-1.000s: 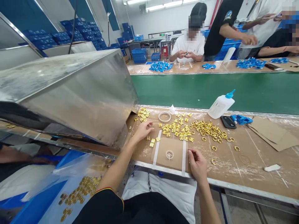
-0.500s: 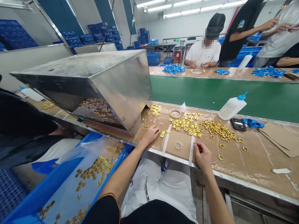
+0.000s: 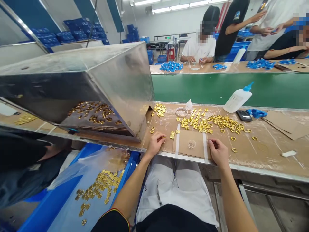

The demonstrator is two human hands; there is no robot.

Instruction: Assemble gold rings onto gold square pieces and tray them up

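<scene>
My left hand (image 3: 155, 144) is closed in a pinch above the bench's front left, with a small gold piece (image 3: 164, 137) at the fingertips. Beside it lie several square gold pieces (image 3: 172, 135). My right hand (image 3: 219, 151) rests at the right edge of a cardboard pad (image 3: 184, 150), thumb and forefinger pressed together; what they hold, if anything, is too small to make out. On the pad, between two white tape strips, sits a small clear round cup (image 3: 191, 144). Behind it spread more gold square pieces (image 3: 193, 122) and a heap of gold rings (image 3: 227, 123).
A metal hood (image 3: 120, 80) stands left, gold pieces under it. Below is a blue bin (image 3: 130, 170) with gold pieces. A tape roll (image 3: 181, 112), glue bottle (image 3: 238, 100) and black device (image 3: 243, 115) line the back. Co-workers sit and stand beyond the green belt (image 3: 188, 87).
The view has turned slightly, shifting the far scene leftward. My left fingers now show a gold piece in their pinch. My right hand stays beside the pad, still pinched.
</scene>
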